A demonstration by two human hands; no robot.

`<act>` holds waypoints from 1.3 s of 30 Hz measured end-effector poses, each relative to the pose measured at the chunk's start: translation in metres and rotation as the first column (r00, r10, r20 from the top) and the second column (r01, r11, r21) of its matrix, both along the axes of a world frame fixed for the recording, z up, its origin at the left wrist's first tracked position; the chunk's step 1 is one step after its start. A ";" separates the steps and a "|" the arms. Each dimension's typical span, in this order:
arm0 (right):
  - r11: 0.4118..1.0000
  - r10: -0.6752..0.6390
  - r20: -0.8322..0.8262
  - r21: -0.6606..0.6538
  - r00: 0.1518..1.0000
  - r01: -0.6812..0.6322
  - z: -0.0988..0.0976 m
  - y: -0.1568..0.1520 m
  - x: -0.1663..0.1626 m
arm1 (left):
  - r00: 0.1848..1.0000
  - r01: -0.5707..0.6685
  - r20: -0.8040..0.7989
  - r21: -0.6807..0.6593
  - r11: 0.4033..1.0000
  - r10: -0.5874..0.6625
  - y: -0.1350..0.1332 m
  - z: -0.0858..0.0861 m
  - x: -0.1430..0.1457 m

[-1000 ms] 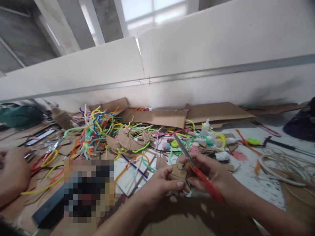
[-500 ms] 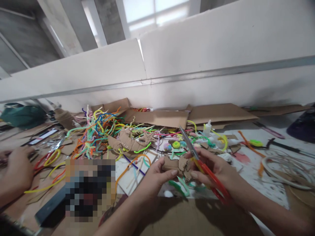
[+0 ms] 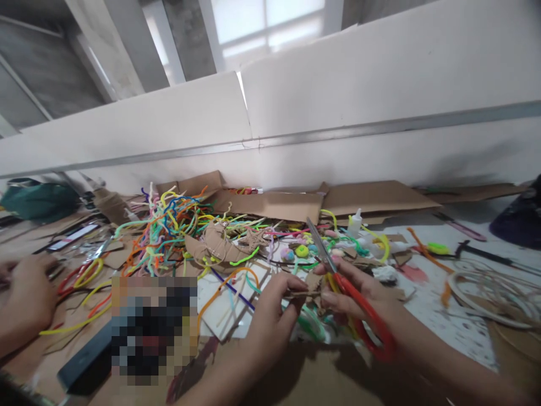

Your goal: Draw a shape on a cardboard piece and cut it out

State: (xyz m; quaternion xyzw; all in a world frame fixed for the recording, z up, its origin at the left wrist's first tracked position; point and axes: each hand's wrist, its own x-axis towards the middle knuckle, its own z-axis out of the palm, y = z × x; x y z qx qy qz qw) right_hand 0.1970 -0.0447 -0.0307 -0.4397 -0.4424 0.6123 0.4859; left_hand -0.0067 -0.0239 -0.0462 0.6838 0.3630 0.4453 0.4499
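My left hand point(image 3: 276, 307) pinches a small torn piece of cardboard point(image 3: 313, 283) between thumb and fingers. The piece is turned nearly edge-on, so its flat face is mostly hidden. My right hand point(image 3: 359, 290) grips the scissors point(image 3: 366, 316), with their red and yellow handles against the palm and the blades point(image 3: 320, 242) pointing up and away. Thumb and fingertips of that hand also hold the right end of the cardboard piece. Both hands hover above the front of the cluttered table, close together.
A tangle of coloured pipe cleaners point(image 3: 169, 225) lies left of centre, beside a curved cardboard shape point(image 3: 224, 248). Behind are cardboard sheets point(image 3: 270, 204) and a glue bottle point(image 3: 355, 223). Coiled cord point(image 3: 465, 299) sits right. Another person's hand point(image 3: 31, 287) is at far left.
The cardboard piece has been tilted from facing me to nearly edge-on. My left fingers have risen over its top edge. The scissors stay in my right hand.
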 end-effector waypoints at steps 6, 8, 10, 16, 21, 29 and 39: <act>0.997 0.059 -0.074 -0.053 0.996 -0.063 -0.002 -0.003 -0.005 | 0.991 0.012 -0.135 0.229 0.973 0.020 -0.005 0.002 -0.001; 0.998 0.051 -0.048 -0.019 0.998 -0.052 -0.002 -0.001 -0.002 | 0.988 0.029 -0.152 0.240 0.970 0.008 -0.004 0.003 -0.003; 0.999 0.042 0.004 0.032 0.999 -0.042 -0.002 0.002 0.003 | 0.990 0.038 -0.144 0.229 0.973 -0.005 -0.002 0.004 -0.005; 0.983 -0.008 0.218 0.181 0.976 -0.032 0.000 0.007 0.015 | 0.991 0.004 0.128 -0.243 0.970 0.028 0.007 0.007 -0.007; 0.990 0.006 0.238 0.132 0.971 -0.039 -0.001 0.006 0.014 | 0.943 0.139 0.332 -0.475 0.869 0.031 0.007 0.009 0.000; 0.992 0.002 0.043 0.123 0.999 -0.007 -0.013 0.011 0.012 | 0.909 0.120 0.408 -0.454 0.883 0.086 0.018 0.000 0.004; 0.994 -0.034 0.142 0.109 0.989 0.018 -0.005 0.005 0.004 | 0.887 0.187 0.453 -0.522 0.832 0.085 0.012 -0.004 0.006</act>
